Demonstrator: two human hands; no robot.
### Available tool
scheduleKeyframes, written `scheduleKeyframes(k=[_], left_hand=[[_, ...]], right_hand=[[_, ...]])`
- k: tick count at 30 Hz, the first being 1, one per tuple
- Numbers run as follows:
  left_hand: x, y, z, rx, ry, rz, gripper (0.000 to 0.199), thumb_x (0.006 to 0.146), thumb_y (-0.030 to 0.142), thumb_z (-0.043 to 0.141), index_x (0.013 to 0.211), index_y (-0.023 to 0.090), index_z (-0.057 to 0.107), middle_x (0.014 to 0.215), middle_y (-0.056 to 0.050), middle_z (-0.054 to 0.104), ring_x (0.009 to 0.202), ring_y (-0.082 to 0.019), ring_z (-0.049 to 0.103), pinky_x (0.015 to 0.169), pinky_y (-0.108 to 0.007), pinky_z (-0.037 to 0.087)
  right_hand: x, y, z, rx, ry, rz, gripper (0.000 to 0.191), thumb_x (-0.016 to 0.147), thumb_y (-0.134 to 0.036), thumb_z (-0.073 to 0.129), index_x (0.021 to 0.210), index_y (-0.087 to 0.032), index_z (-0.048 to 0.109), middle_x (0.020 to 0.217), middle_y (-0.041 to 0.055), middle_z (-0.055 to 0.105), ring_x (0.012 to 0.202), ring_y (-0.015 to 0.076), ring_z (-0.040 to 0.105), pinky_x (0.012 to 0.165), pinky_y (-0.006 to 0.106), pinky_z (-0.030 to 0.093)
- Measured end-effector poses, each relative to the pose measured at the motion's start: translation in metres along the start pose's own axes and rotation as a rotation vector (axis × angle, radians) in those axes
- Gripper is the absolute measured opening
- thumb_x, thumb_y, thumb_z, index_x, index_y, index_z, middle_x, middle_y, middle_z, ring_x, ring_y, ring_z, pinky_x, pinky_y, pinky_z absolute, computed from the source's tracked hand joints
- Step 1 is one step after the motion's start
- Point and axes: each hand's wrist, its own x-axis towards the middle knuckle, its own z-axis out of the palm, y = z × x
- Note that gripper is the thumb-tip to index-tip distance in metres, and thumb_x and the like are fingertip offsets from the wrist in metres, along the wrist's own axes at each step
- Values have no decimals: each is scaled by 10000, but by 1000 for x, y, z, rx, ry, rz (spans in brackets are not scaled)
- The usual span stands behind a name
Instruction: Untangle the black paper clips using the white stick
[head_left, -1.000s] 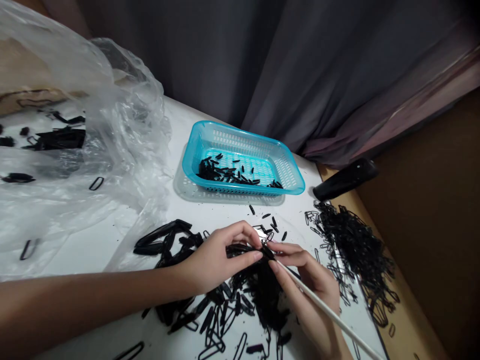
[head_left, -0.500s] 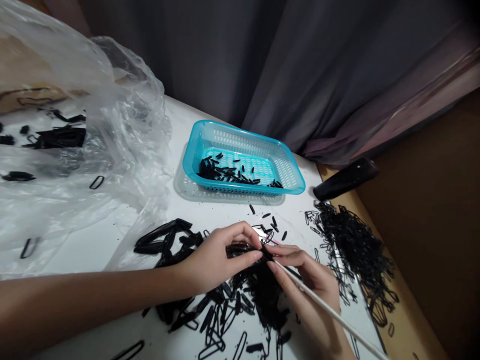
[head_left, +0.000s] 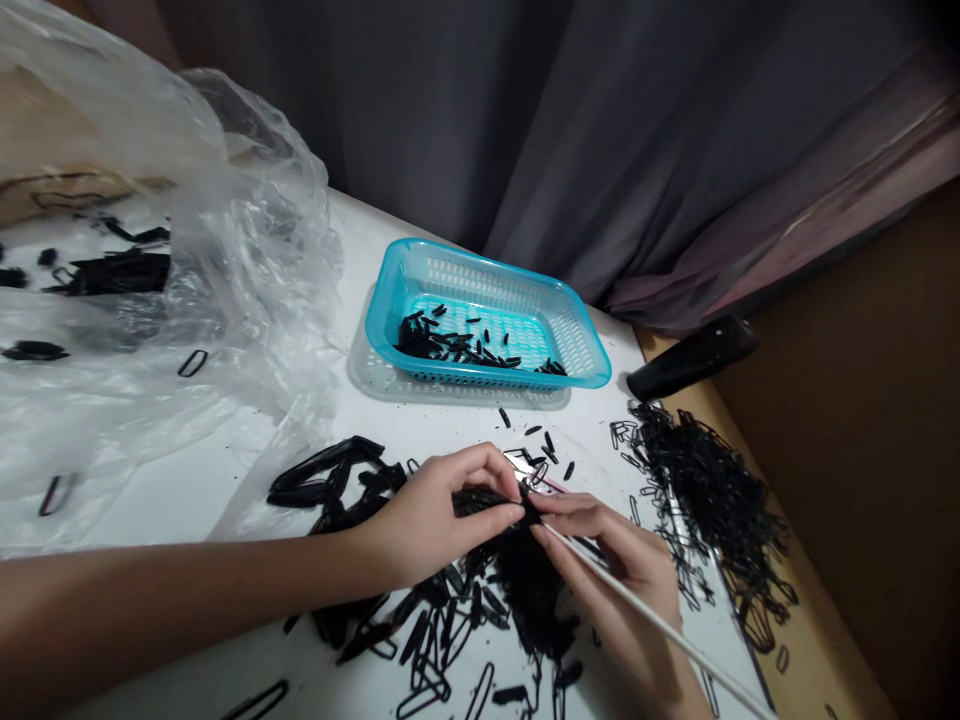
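My left hand pinches the end of a black rubbery piece between thumb and fingertips. Close against it, my right hand has thumb and fingers closed on the other end of that piece, whose shape is mostly hidden. A thin white cord or rod runs from the right fingertips over the hand to the lower right; whether it is gripped I cannot tell. Beneath both hands lies a heap of black loops and strips. Several small black slivers are scattered just beyond the fingers.
A blue perforated basket holding black slivers stands behind my hands. To the right lies a tangled pile of thin black loops, below a black cylindrical object. Clear plastic bags spread over the left side. A dark curtain hangs behind.
Almost nothing differs. My right fingertips have shifted very slightly at the black piece, and the left hand stays in place.
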Motion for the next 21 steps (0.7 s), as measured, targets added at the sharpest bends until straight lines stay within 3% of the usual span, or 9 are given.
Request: scheduleKeyframes(k=[12,21], left_hand=[[0,-2,0,31,16,4,72,806,170,643,793,201,579,798,23,681,802,-148,649,855,-300,503],[-1,-3,0,57,-8,-8,83,807,149,631,813,205,570,796,30,666,790,-146,648,858,-305,499]], right_hand=[[2,2,2,-168,-26,-207,141,865,-94,616,862,-226,666,1016,64,762,937,221,725,874,390,585],[4,-3,2,-130,-59,-90,103,876,-163,613,832,-224,684,969,62,760,912,220,726,838,364,592]])
